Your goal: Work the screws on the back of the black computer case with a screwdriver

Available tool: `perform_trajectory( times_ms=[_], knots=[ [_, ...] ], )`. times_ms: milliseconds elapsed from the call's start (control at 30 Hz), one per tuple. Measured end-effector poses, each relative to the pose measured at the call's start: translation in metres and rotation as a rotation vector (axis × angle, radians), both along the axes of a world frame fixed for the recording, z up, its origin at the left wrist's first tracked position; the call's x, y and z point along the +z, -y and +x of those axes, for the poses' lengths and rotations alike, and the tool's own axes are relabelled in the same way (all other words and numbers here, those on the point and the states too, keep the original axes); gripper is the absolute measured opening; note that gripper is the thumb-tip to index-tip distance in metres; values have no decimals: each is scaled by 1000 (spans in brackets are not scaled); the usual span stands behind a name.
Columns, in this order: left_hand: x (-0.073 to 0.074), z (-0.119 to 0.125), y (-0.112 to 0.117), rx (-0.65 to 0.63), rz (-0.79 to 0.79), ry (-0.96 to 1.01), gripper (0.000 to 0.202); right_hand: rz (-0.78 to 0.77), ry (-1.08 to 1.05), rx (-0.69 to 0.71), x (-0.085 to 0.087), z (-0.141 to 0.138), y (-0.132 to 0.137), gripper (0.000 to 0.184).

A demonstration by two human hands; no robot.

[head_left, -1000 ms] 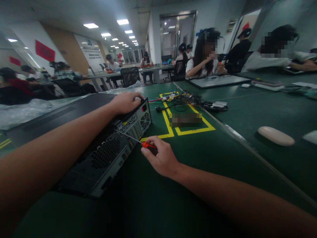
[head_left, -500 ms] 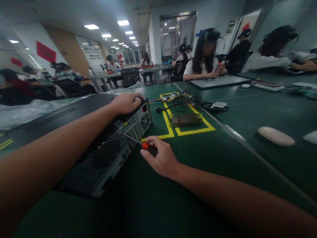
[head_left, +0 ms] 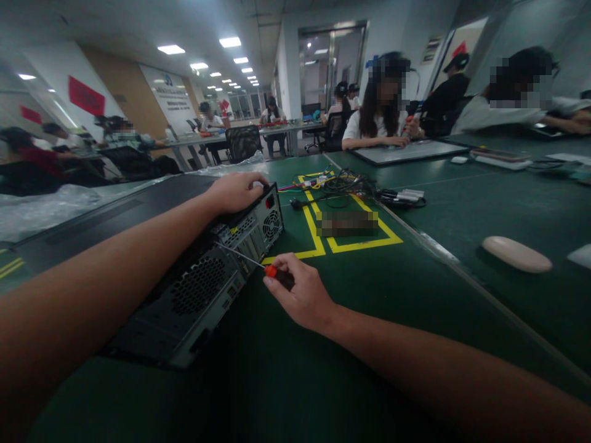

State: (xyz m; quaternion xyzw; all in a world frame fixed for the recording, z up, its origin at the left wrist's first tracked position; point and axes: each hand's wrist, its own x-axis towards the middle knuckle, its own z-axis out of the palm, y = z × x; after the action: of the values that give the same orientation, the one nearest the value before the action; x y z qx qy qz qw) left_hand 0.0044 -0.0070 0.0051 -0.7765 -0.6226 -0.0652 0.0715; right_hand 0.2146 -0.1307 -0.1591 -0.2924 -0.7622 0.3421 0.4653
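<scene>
A dark computer case lies on the green table, its rear panel with vents and ports turned towards me. My left hand is closed over the upper edge of the case near its far rear corner; some fingertips are hidden. In my right hand is a screwdriver with an orange and dark handle, pinched between thumb and fingers. Its long thin shaft points left to the rear panel, and the tip meets the panel near the expansion slots. Whether a screw sits under the tip is too small to tell.
Beyond the case lie tangled black cables and a blurred dark object within yellow tape. A pale oval mouse lies to the right. Clear plastic wrap is behind the case. Co-workers sit across the table.
Both hands and the case stay almost still, with the screwdriver tip at the same spot. Across the table, a co-worker's hand has moved slightly.
</scene>
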Motion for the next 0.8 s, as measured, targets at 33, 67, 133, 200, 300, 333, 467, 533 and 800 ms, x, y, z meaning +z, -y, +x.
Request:
perform_trajectory(
  times_ms=[33, 67, 133, 200, 300, 333, 467, 533, 800],
  knots=[
    [0, 0, 0, 1, -3, -4, 61, -4, -1, 1, 0, 0, 0, 15],
    [1, 1, 0, 2, -6, -8, 61, -9, -2, 2, 0, 0, 0, 15],
    [1, 1, 1, 3, -7, -12, 60, -13, -3, 4, 1, 0, 1, 16],
    [1, 0, 0, 2, -5, -6, 60, -12, -3, 8, 2, 0, 1, 16],
    [0, -1, 0, -4, -1, 4, 60, -13, 2, 12, 3, 2, 1, 16],
    [0, -1, -1, -7, 0, 8, 60, -16, 7, 12, 4, 2, 1, 17],
    [0, -1, -1, -9, 1, 18, 59, -19, 12, 6, 3, 1, 1, 16],
    [0, 0, 0, -3, 0, 16, 59, -12, 6, 3, 2, 1, 1, 16],
    [-1, 0, -1, -9, 7, 5, 59, -16, 5, -1, 1, 0, 0, 17]
  ],
)
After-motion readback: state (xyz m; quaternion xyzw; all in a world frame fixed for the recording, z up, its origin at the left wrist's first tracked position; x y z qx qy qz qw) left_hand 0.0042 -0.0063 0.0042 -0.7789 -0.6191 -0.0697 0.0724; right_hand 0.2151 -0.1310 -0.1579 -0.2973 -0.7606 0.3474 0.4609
